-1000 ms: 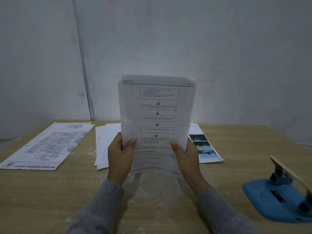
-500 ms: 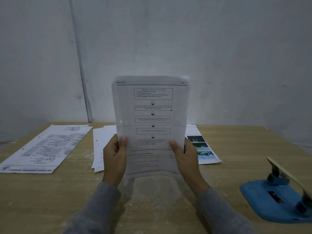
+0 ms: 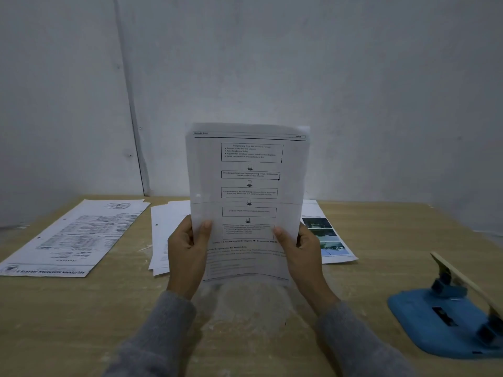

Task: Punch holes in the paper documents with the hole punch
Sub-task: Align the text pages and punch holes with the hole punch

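Sheets [image 3: 249, 186] upright btwn both grips

Bare table [image 3: 258, 317] lies below the fingers [image 3: 205, 227] — open wood clear across to the blue hole punch [image 3: 446, 319] off their right. Beyond the fingertips, loose sheets [image 3: 166, 235] cover the surface — another printed sheet [image 3: 73, 238] far left.

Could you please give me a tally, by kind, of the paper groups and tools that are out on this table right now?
Sheaf of papers gripped upright by left hand and right hand: 1
Paper groups lying on the table: 3 (left, middle, photo page)
Blue hole punch: 1
Total: 5
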